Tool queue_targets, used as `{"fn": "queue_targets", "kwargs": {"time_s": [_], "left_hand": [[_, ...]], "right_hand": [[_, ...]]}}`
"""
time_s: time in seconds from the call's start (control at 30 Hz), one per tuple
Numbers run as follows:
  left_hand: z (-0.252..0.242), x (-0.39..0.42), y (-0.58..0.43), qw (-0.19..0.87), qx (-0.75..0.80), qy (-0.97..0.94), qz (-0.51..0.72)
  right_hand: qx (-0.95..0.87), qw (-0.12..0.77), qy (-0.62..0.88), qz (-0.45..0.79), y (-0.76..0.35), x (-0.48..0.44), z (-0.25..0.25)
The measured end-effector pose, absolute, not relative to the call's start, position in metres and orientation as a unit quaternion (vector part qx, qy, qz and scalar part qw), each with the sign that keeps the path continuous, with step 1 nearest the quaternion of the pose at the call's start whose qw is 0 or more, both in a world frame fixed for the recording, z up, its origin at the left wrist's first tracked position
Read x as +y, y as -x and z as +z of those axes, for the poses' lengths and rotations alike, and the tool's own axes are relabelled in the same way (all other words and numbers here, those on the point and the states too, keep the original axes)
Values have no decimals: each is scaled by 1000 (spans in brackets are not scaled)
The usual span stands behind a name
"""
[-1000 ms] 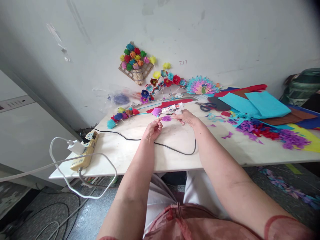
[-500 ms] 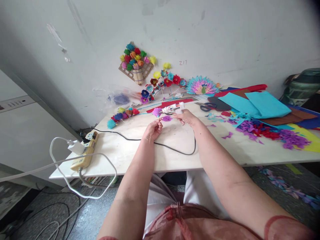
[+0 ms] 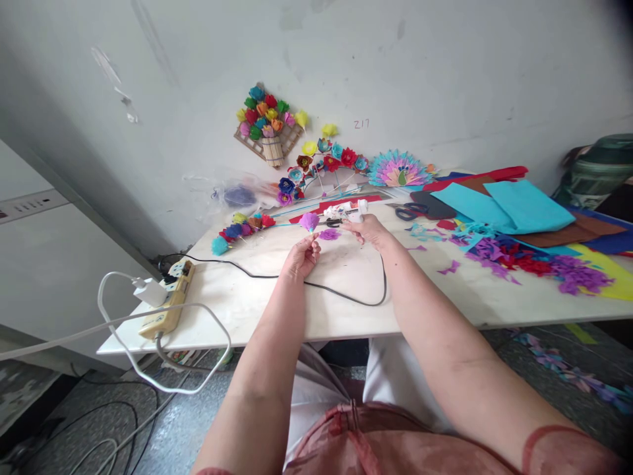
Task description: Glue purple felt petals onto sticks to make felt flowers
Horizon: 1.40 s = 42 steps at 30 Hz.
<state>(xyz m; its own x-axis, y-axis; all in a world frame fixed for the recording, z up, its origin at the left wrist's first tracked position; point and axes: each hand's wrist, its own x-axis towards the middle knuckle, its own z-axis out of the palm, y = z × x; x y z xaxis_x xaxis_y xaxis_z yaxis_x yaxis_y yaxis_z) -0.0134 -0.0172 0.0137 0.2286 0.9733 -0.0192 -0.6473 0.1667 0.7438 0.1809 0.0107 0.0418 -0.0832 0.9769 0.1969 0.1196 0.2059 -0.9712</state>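
Note:
My left hand [image 3: 302,256] pinches the thin stem of a purple paper flower [image 3: 309,221], which stands upright above the fingertips. To its right, my right hand [image 3: 366,232] is closed around a white hot glue gun [image 3: 341,211]. The gun's nozzle points left, a short way from the flower. Beneath, between the two hands, a pile of purple paper petals [image 3: 330,235] lies on the table. A black cord [image 3: 346,298] runs from below the right hand across the tabletop towards the left.
A yellow power strip [image 3: 168,307] with a white plug sits at the left edge. Finished paper flowers [image 3: 247,227] lie at the back left. Scissors [image 3: 411,211], cyan paper sheets [image 3: 529,208] and cut scraps [image 3: 514,258] cover the right. A green-lidded bottle [image 3: 598,171] stands far right.
The glue gun has drawn back slightly to the right and up, so its nozzle is apart from the purple flower. The left hand has barely moved.

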Motion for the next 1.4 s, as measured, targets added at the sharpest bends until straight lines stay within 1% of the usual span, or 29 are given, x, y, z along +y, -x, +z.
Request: {"fn": "queue_targets", "kwargs": {"time_s": [0.07, 0.13, 0.2, 0.27, 0.4, 0.5, 0.6, 0.8, 0.9, 1.0, 1.1, 1.17, 1.27, 1.4], "left_hand": [[14, -18, 13, 709, 262, -314, 575], [15, -18, 13, 698, 266, -311, 587], [15, -18, 12, 690, 270, -309, 597], [15, -18, 12, 683, 275, -311, 602], [15, -19, 12, 669, 282, -315, 611], [16, -19, 12, 663, 284, -319, 614], [15, -18, 12, 657, 285, -330, 615], [12, -16, 13, 654, 279, -342, 614], [12, -16, 13, 654, 282, -338, 615], [12, -16, 12, 653, 283, -336, 617], [13, -17, 11, 654, 283, -334, 617], [14, -18, 10, 655, 286, -331, 616], [15, -19, 9, 656, 290, -331, 613], [15, -18, 9, 654, 291, -341, 610]], "right_hand": [[-584, 500, 508, 388, -182, 16, 40], [-585, 477, 578, 309, -185, 20, 38], [-611, 421, 635, 215, -187, 24, 37], [-639, 347, 672, 143, -189, 25, 37], [-677, 215, 698, 95, -188, 24, 33], [-687, 168, 704, 69, -188, 23, 29], [-684, 154, 712, 50, -189, 24, 27], [-661, 136, 736, 62, -190, 24, 27], [-643, 147, 750, 44, -189, 21, 30], [-639, 186, 746, -4, -186, 17, 34], [-682, 242, 689, -51, -181, 14, 36], [-727, 259, 633, -60, -175, 13, 35], [-783, 249, 566, -72, -166, 12, 30], [-826, 197, 524, -68, -158, 9, 25]]}}
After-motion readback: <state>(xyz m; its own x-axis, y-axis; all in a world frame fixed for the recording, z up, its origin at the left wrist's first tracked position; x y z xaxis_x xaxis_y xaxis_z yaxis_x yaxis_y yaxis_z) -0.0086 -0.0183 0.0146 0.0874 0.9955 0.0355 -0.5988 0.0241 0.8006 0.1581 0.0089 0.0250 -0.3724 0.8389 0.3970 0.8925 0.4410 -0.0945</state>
